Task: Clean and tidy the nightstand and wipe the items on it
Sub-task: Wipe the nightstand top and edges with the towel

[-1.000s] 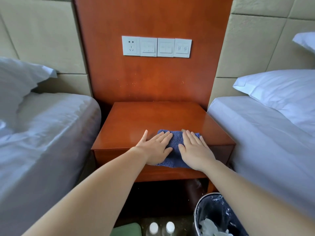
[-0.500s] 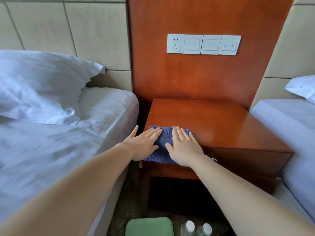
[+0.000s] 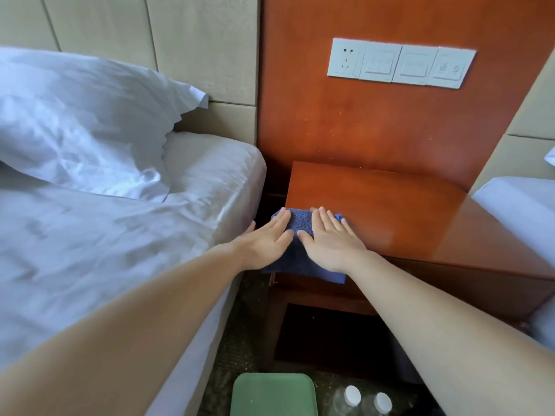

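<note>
A blue cloth [image 3: 300, 223] lies on the front left corner of the glossy brown nightstand [image 3: 420, 217] and hangs over its front edge. My left hand [image 3: 267, 238] presses flat on the cloth's left part, fingers straight, thumb out toward the bed. My right hand [image 3: 333, 238] presses flat on the cloth's right part, fingers straight. Nothing else stands on the nightstand top.
A bed with white sheet [image 3: 90, 250] and pillow [image 3: 75, 127] touches the nightstand's left side. Another bed [image 3: 522, 205] is at the right. Switch panel [image 3: 399, 63] on the wooden wall board. On the floor: a green tray [image 3: 273, 394] and two capped bottles [image 3: 366, 397].
Both hands have slid the cloth leftward along the nightstand's front, from right of centre to the left corner. The view turned left, so the bin has left the frame.
</note>
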A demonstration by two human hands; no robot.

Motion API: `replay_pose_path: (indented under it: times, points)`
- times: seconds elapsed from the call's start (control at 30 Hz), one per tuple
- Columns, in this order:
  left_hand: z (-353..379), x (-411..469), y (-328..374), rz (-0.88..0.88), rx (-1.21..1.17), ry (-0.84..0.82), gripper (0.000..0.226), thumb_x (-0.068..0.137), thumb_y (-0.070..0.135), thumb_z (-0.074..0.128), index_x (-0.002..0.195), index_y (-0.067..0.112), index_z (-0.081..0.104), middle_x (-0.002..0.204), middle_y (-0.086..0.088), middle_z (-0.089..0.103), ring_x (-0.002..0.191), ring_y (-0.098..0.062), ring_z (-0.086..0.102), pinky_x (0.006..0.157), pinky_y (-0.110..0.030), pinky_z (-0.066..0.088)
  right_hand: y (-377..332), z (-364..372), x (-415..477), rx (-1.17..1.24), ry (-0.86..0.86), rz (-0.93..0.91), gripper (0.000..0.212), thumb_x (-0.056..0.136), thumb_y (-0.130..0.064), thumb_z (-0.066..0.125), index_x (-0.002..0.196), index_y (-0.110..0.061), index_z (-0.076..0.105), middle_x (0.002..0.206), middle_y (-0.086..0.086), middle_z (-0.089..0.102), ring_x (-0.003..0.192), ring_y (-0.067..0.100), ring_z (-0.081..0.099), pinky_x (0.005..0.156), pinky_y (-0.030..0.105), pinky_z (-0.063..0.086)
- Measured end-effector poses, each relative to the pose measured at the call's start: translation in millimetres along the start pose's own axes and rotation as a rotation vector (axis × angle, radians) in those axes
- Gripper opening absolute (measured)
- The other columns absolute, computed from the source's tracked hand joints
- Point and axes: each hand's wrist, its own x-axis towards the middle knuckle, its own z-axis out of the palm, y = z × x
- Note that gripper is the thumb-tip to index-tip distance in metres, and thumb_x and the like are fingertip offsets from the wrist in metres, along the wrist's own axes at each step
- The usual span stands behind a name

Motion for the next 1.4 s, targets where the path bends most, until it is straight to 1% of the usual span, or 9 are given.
replay_pose_path:
  times: [0.23, 0.4, 0.53, 0.63, 0.87, 0.97, 1.13, 1.23, 1.4]
  points:
    - [17, 49, -6, -0.097, -0.849, 0.086, 0.060, 0.105, 0.045, 0.017, 0.155, 0.023, -0.007, 0.162, 0.010, -0.009, 0.149, -0.011, -0.008, 0.122, -0.035, -0.006, -2, -2, 38, 0.051, 0.006, 0.056, 0.065, 0.102, -0.049, 0.009, 0.154, -0.014, -0.008, 0.161, 0.003, -0.015, 0.148, 0.014, -0.013, 0.121, 0.036, -0.008]
    - [23, 86, -22, -0.127, -1.201, 0.056, 0.065, 0.099, 0.063, 0.019, 0.153, 0.027, 0.027, 0.156, 0.012, 0.028, 0.142, -0.004, 0.028, 0.120, -0.026, 0.014, 5, -4, 80, 0.019, 0.016, 0.072, 0.064, 0.102, -0.048, 0.009, 0.154, -0.016, -0.008, 0.162, 0.002, -0.014, 0.148, 0.013, -0.012, 0.121, 0.036, -0.007]
    - [20, 115, -28, -0.082, -1.298, 0.089, 0.043, 0.105, 0.050, 0.016, 0.136, 0.036, 0.041, 0.132, 0.017, 0.050, 0.122, 0.002, 0.047, 0.102, -0.011, 0.035, 12, -7, 116, 0.000, 0.020, 0.059, 0.063, 0.102, -0.047, 0.010, 0.155, -0.017, -0.009, 0.162, 0.001, -0.013, 0.148, 0.012, -0.011, 0.121, 0.035, -0.007]
    - [25, 147, -37, -0.033, -1.438, 0.084, 0.056, 0.105, 0.047, 0.015, 0.139, 0.018, 0.049, 0.130, 0.001, 0.059, 0.120, -0.008, 0.056, 0.095, -0.012, 0.045, 16, -10, 145, -0.021, 0.026, 0.046, 0.062, 0.102, -0.046, 0.010, 0.154, -0.019, -0.009, 0.162, 0.000, -0.013, 0.148, 0.011, -0.011, 0.121, 0.034, -0.007]
    - [46, 239, -70, -0.147, -1.532, 0.151, 0.080, 0.080, 0.086, 0.036, 0.138, 0.033, 0.053, 0.140, -0.003, 0.056, 0.132, -0.018, 0.049, 0.116, -0.042, 0.031, 28, -16, 221, -0.038, 0.038, 0.040, 0.061, 0.102, -0.045, 0.010, 0.155, -0.020, -0.008, 0.162, -0.002, -0.012, 0.148, 0.009, -0.011, 0.121, 0.035, -0.006]
    - [61, 286, -84, -0.140, -1.529, 0.126, 0.083, 0.069, 0.095, 0.036, 0.134, 0.046, 0.052, 0.143, 0.004, 0.052, 0.138, -0.016, 0.041, 0.119, -0.042, 0.022, 33, -19, 249, -0.040, 0.043, 0.041, 0.061, 0.102, -0.045, 0.010, 0.155, -0.020, -0.008, 0.162, -0.003, -0.011, 0.148, 0.009, -0.011, 0.121, 0.034, -0.006]
    - [42, 313, -88, -0.096, -1.586, 0.113, 0.073, 0.082, 0.085, 0.032, 0.134, 0.039, 0.056, 0.139, 0.001, 0.057, 0.132, -0.013, 0.048, 0.117, -0.037, 0.027, 44, -22, 289, -0.026, 0.047, 0.054, 0.059, 0.103, -0.043, 0.010, 0.155, -0.021, -0.007, 0.162, -0.004, -0.010, 0.148, 0.007, -0.010, 0.121, 0.034, -0.005]
    - [47, 335, -95, -0.129, -1.585, 0.139, 0.085, 0.070, 0.095, 0.035, 0.137, 0.045, 0.050, 0.148, 0.003, 0.046, 0.139, -0.012, 0.038, 0.120, -0.040, 0.021, 48, -25, 304, -0.023, 0.040, 0.055, 0.058, 0.103, -0.041, 0.010, 0.155, -0.021, -0.007, 0.162, -0.004, -0.010, 0.148, 0.007, -0.010, 0.120, 0.032, -0.006]
    - [32, 335, -94, -0.015, -1.614, 0.101, 0.057, 0.104, 0.053, 0.014, 0.139, 0.023, 0.048, 0.126, 0.004, 0.061, 0.123, -0.010, 0.054, 0.103, -0.019, 0.042, 49, -26, 316, -0.024, 0.047, 0.067, 0.058, 0.103, -0.041, 0.010, 0.155, -0.020, -0.004, 0.162, -0.004, -0.008, 0.148, 0.007, -0.008, 0.121, 0.031, -0.005]
